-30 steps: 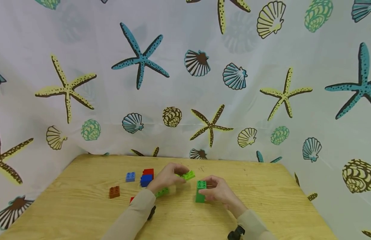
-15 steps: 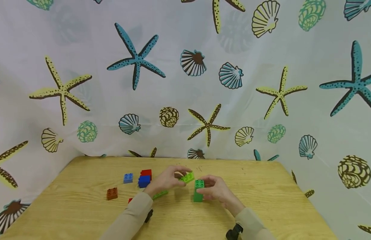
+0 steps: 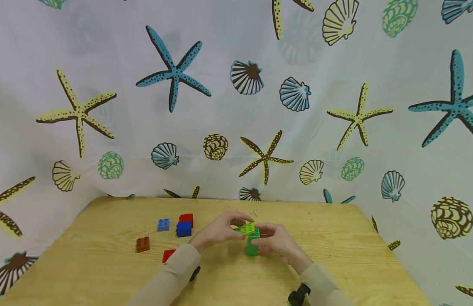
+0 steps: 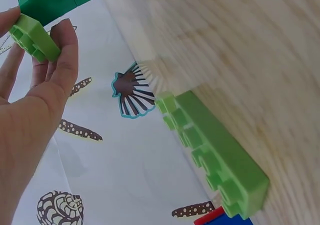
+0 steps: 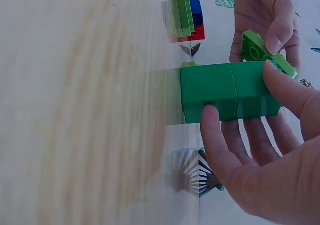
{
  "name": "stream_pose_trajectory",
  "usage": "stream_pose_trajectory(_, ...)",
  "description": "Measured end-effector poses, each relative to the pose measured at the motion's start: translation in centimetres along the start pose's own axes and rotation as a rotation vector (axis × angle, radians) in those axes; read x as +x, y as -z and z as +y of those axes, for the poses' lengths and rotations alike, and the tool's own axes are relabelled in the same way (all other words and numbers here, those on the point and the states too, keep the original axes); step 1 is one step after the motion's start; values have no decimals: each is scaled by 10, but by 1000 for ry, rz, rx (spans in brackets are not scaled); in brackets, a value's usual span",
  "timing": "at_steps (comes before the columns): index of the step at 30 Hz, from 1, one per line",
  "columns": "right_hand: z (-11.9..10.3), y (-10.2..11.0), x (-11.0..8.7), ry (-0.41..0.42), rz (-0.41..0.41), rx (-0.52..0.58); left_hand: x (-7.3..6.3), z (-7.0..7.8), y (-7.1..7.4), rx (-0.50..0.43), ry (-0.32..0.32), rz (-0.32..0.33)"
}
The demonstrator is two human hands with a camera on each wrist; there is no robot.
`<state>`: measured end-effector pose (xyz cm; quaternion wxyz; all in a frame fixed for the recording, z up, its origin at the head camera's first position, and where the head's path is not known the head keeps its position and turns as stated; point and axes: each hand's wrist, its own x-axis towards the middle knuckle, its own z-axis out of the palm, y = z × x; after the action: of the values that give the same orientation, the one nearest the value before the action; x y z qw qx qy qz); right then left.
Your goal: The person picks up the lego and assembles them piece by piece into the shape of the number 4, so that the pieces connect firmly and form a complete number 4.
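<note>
The left hand (image 3: 225, 231) has moved right over the last half second, carrying a tilted lime brick (image 3: 247, 228), whose end now overlaps the top of the green stack (image 3: 252, 246) in the head view; before, a gap showed between them. The right hand (image 3: 276, 243) stays where it was, thumb and fingers pinching the stack's sides. The left hand pinches the lime brick between thumb and fingers.

The stack is upright, two plain dark green blocks with a seam between. The lime brick is smaller, studded above, hollow below; whether it touches the stack I cannot tell.

A shell-patterned cloth (image 3: 221, 114) hangs beyond the hands, behind the wooden desk (image 3: 347, 250). The left sleeve (image 3: 171, 272) now hides the long lime brick (image 4: 215, 155) from the head view. Left of the left hand lie dark blue (image 3: 184, 229), red (image 3: 186, 218), brown (image 3: 142, 244) and light blue bricks (image 3: 163, 224).
</note>
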<state>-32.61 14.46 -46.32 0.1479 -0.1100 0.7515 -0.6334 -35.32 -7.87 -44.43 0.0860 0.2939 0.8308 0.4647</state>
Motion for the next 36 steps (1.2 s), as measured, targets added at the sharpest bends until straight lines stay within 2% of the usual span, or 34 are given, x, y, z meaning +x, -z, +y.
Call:
stream_pose_trajectory(7, 1, 0, 0, 7, -28, 12, 1, 5, -3, -7, -34, -23)
stream_pose_trajectory(11, 2, 1, -1, 11, -31, 8, 2, 7, -5, 11, -17, -17)
stream_pose_trajectory(19, 2, 1, 0, 17, -43, 7, 3, 9, -9, -87, 33, -24)
stream_pose_trajectory(28, 4, 6, 1, 16, -89, 72, 7, 13, -5, -14, 14, -50)
stream_pose_trajectory(32, 5, 7, 2, -8, -117, 147, 5, 14, -3, 70, 27, -28)
stream_pose_trajectory(36, 5, 7, 2, -23, -113, 185, 3, 15, -3, 105, 48, -25)
